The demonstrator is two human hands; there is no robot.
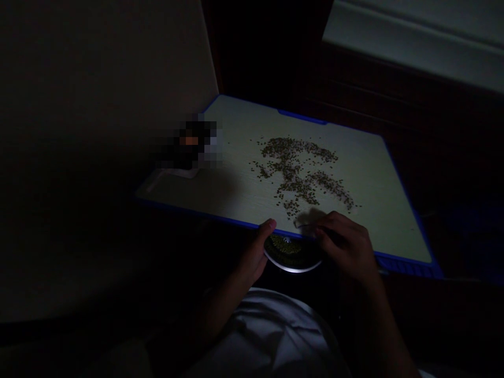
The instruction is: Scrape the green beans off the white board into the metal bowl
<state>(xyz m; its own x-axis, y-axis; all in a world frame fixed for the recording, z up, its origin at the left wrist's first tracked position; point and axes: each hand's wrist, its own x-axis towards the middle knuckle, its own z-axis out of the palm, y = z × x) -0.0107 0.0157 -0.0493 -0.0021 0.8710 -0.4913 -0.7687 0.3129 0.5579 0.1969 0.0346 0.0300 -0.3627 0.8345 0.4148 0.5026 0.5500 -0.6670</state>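
Observation:
A pale board with a blue rim (236, 199) carries scattered small dark seeds or grains (289, 165) across its middle. My left hand (258, 254) is closed at the near edge, its thumb over the blue rim and its other fingers mostly hidden below. Just beside it, under the edge, sits a round bowl with a bright rim (295, 270), holding similar small grains. My right hand (348, 241) is closed over the near edge, pinching a thin dark tool (305, 226). The tool's tip is close to the lowest grains; its exact kind is too dim to tell.
A blurred-out dark object (189, 144) lies on the board's left end. A plain pale surface (110, 79) rises along the left. At the upper right is a pale ledge (413, 42). White cloth (275, 325) shows below my hands. The surroundings are very dark.

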